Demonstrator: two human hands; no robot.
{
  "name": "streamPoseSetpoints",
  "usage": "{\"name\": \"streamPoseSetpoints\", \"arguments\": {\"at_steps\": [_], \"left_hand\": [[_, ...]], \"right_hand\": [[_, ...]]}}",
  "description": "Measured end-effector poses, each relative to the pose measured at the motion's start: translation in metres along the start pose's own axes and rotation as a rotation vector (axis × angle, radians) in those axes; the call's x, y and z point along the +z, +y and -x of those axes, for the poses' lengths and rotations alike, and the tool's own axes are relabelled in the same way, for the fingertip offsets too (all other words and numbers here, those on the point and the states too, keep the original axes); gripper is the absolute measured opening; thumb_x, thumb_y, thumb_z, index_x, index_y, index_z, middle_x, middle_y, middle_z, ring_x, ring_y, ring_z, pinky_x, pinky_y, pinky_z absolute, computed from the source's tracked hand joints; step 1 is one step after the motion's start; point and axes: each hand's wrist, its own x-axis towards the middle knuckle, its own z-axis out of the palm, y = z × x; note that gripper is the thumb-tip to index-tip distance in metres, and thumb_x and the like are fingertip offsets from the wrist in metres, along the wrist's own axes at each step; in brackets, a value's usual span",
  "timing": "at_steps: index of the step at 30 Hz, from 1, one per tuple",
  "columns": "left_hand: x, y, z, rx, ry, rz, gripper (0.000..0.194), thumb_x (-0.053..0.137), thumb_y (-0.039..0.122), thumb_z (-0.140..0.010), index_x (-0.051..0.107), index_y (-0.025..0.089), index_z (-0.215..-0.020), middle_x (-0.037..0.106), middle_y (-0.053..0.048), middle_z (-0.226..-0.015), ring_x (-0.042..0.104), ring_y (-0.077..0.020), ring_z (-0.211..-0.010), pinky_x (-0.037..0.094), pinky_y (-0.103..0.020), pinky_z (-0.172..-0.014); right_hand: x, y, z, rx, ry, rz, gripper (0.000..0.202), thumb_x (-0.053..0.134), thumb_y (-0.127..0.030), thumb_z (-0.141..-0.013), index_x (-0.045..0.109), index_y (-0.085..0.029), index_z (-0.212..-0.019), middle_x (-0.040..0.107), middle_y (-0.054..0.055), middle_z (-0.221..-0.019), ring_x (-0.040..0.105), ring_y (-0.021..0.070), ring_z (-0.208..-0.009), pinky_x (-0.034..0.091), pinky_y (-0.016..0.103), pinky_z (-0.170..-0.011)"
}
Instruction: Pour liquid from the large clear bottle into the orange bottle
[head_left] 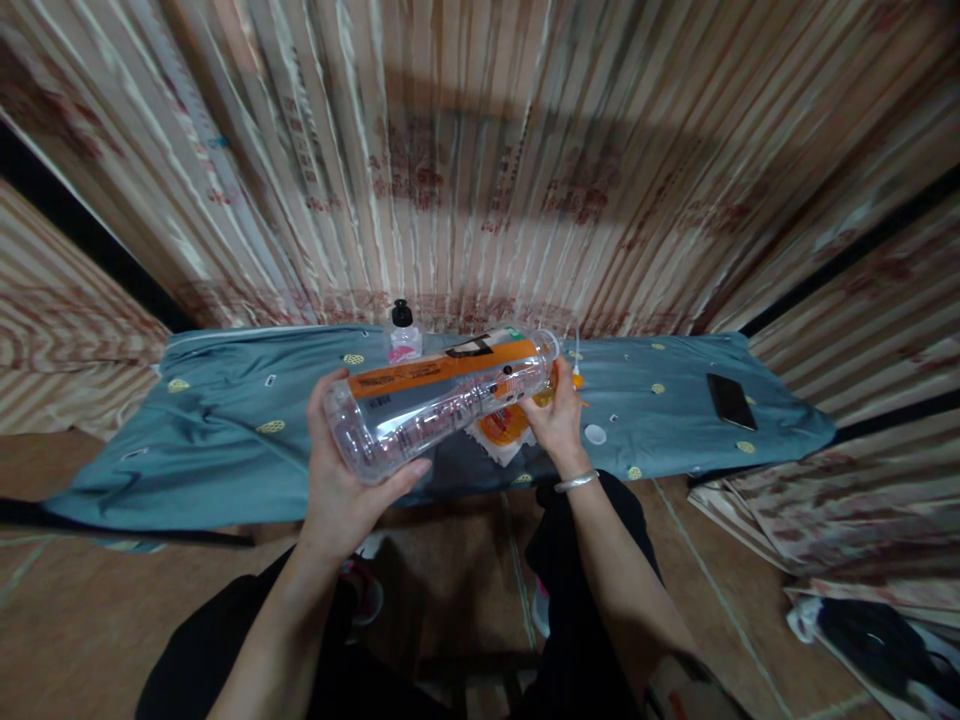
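A large clear plastic bottle with an orange and silver label lies tilted between my two hands, its neck end to the right and slightly higher. My left hand is wrapped round the bottle's base, with the thumb along the near side. Near the neck, my right hand grips the other end; part of its fingers is hidden behind the bottle. Under the bottle, an orange packet or container on white paper is partly covered. Just right of my right hand lies a round white disc.
A blue patterned cloth covers the narrow table. Behind the bottle stands a small clear bottle with a black cap. A dark phone lies at the right. Striped curtains hang close behind, and black poles slant at the sides.
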Motion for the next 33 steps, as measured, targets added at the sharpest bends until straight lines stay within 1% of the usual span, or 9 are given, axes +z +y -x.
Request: {"name": "streamPoseSetpoints", "arguments": {"at_steps": [5, 7, 10, 13, 16, 19, 23, 29, 33], "left_hand": [[-0.0002, -0.0024, -0.0002, 0.038, -0.007, 0.012, 0.101, 0.096, 0.059, -0.069, 0.046, 0.029, -0.152, 0.063, -0.014, -0.139, 0.072, -0.0375, -0.120, 0.060, -0.063, -0.107], [-0.0001, -0.0024, -0.0008, 0.050, -0.002, -0.012, 0.101, 0.096, 0.059, -0.070, 0.046, 0.028, -0.152, 0.063, -0.014, -0.140, 0.072, -0.0363, -0.120, 0.059, -0.060, -0.108], [0.0006, -0.0026, -0.0017, 0.104, 0.001, -0.037, 0.098, 0.094, 0.059, -0.073, 0.047, 0.027, -0.153, 0.067, -0.012, -0.132, 0.073, -0.0326, -0.113, 0.061, -0.055, -0.105], [0.0019, -0.0036, -0.0020, 0.146, 0.007, -0.030, 0.099, 0.093, 0.063, -0.073, 0.047, 0.028, -0.154, 0.067, -0.010, -0.129, 0.073, -0.0311, -0.111, 0.060, -0.054, -0.104], [0.0024, -0.0045, -0.0022, 0.144, 0.005, -0.023, 0.101, 0.094, 0.062, -0.073, 0.046, 0.030, -0.155, 0.066, -0.010, -0.134, 0.071, -0.0323, -0.116, 0.059, -0.053, -0.106], [0.0019, -0.0050, -0.0025, 0.137, -0.002, -0.046, 0.103, 0.094, 0.063, -0.071, 0.046, 0.030, -0.155, 0.066, -0.011, -0.135, 0.072, -0.0324, -0.116, 0.061, -0.050, -0.102], [0.0011, -0.0061, -0.0027, 0.139, 0.011, -0.059, 0.104, 0.094, 0.066, -0.069, 0.046, 0.029, -0.153, 0.065, -0.011, -0.137, 0.072, -0.0331, -0.117, 0.061, -0.052, -0.103], [0.0012, -0.0061, -0.0019, 0.114, 0.001, -0.046, 0.102, 0.094, 0.062, -0.071, 0.044, 0.029, -0.154, 0.067, -0.011, -0.134, 0.073, -0.0325, -0.116, 0.062, -0.050, -0.103], [0.0005, -0.0072, -0.0016, 0.127, 0.008, -0.039, 0.102, 0.094, 0.061, -0.071, 0.045, 0.029, -0.154, 0.065, -0.012, -0.139, 0.072, -0.0331, -0.120, 0.060, -0.051, -0.106]], "right_hand": [[-0.0005, -0.0007, 0.0003, 0.015, -0.005, -0.010, 0.069, 0.077, -0.048, -0.082, 0.056, -0.022, -0.143, 0.077, 0.014, -0.128, 0.075, 0.0324, -0.113, 0.062, 0.050, -0.100], [-0.0005, 0.0000, 0.0004, 0.015, -0.004, -0.017, 0.070, 0.077, -0.048, -0.082, 0.055, -0.023, -0.143, 0.076, 0.014, -0.131, 0.075, 0.0331, -0.116, 0.062, 0.051, -0.102], [-0.0011, 0.0006, 0.0004, 0.002, 0.000, 0.002, 0.070, 0.077, -0.048, -0.081, 0.056, -0.023, -0.143, 0.077, 0.015, -0.131, 0.076, 0.0331, -0.114, 0.063, 0.051, -0.100], [-0.0017, 0.0007, 0.0004, 0.006, -0.001, 0.008, 0.070, 0.076, -0.044, -0.081, 0.056, -0.022, -0.144, 0.077, 0.015, -0.129, 0.077, 0.0329, -0.111, 0.064, 0.052, -0.098], [-0.0015, 0.0011, 0.0006, 0.019, 0.001, -0.001, 0.073, 0.077, -0.044, -0.079, 0.055, -0.021, -0.145, 0.077, 0.016, -0.129, 0.077, 0.0339, -0.111, 0.064, 0.053, -0.098], [-0.0017, 0.0018, 0.0006, 0.018, 0.001, -0.004, 0.074, 0.077, -0.045, -0.079, 0.055, -0.020, -0.145, 0.077, 0.017, -0.129, 0.077, 0.0343, -0.110, 0.063, 0.053, -0.098], [-0.0037, 0.0029, 0.0000, 0.007, -0.028, -0.003, 0.074, 0.077, -0.047, -0.081, 0.053, -0.022, -0.146, 0.077, 0.015, -0.129, 0.077, 0.0334, -0.110, 0.063, 0.053, -0.098], [-0.0071, 0.0040, -0.0002, -0.012, -0.040, 0.025, 0.074, 0.076, -0.051, -0.081, 0.053, -0.023, -0.146, 0.075, 0.015, -0.131, 0.074, 0.0350, -0.117, 0.060, 0.056, -0.103], [-0.0099, 0.0036, -0.0003, -0.014, -0.085, 0.021, 0.072, 0.074, -0.051, -0.085, 0.051, -0.025, -0.147, 0.074, 0.014, -0.132, 0.073, 0.0353, -0.118, 0.059, 0.057, -0.103]]}}
